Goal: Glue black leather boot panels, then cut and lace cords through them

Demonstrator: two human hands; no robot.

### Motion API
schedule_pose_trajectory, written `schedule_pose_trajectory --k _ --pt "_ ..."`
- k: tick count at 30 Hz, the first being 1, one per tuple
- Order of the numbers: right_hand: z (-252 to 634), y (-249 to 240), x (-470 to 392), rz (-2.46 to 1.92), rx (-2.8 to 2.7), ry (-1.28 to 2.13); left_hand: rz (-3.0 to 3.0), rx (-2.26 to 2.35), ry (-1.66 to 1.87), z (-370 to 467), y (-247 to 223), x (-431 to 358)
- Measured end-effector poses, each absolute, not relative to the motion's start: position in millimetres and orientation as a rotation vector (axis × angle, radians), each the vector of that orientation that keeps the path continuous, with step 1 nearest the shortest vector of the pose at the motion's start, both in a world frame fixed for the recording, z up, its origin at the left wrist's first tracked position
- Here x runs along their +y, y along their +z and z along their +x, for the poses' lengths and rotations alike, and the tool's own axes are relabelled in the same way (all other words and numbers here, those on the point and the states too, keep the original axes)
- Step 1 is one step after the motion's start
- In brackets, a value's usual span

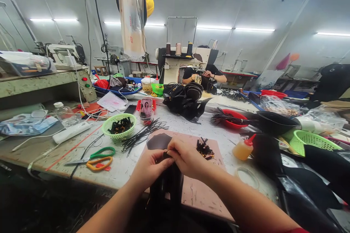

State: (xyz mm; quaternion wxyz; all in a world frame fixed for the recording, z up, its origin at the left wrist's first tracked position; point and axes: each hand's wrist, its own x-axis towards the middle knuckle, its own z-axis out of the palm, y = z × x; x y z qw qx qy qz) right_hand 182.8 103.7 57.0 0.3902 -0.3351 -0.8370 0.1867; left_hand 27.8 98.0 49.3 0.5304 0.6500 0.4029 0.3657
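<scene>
Both hands meet over a pinkish work mat (pixel 202 193) at the near edge of the table. My left hand (pixel 150 167) pinches a black piece (pixel 171 185) that looks like leather and hangs down toward my lap. Close against it, my right hand (pixel 186 154) has its fingers closed at the same upper edge; what lies between those fingertips is hidden. Behind the hands lies a dark flat panel (pixel 159 141). To the right on the mat sits a small heap of black strips with gold-coloured bits (pixel 205 148).
Left of the mat are scissors (pixel 95 160), a green basket (pixel 128 136) of black pieces and loose black cords (pixel 143 134). A phone (pixel 146 109) stands upright behind. A glue bottle (pixel 243 148) and red bowl (pixel 233 118) are right. A co-worker (pixel 218 74) sits at a sewing machine.
</scene>
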Motion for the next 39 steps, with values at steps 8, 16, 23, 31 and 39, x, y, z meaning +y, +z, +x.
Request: schedule_pose_trajectory --k 8,16,23,31,39 --pt "180.7 53.8 97.6 -0.831 -2.172 0.398 1.628 0.886 0.655 21.0 59.7 103.0" --pt "179.6 54.5 87.3 -0.78 -2.243 0.181 1.537 0.777 0.511 16.5 58.5 106.3" --pt "176.7 49.5 84.1 -0.728 -2.209 0.226 1.848 0.894 0.529 12.5 58.4 95.0" --pt "177.2 59.8 100.3 -0.868 -2.16 0.592 2.373 1.177 0.853 3.8 55.8 71.5" --pt "174.9 63.7 101.2 -0.846 -2.107 0.788 2.92 1.006 1.515 3.7 27.8 70.4"
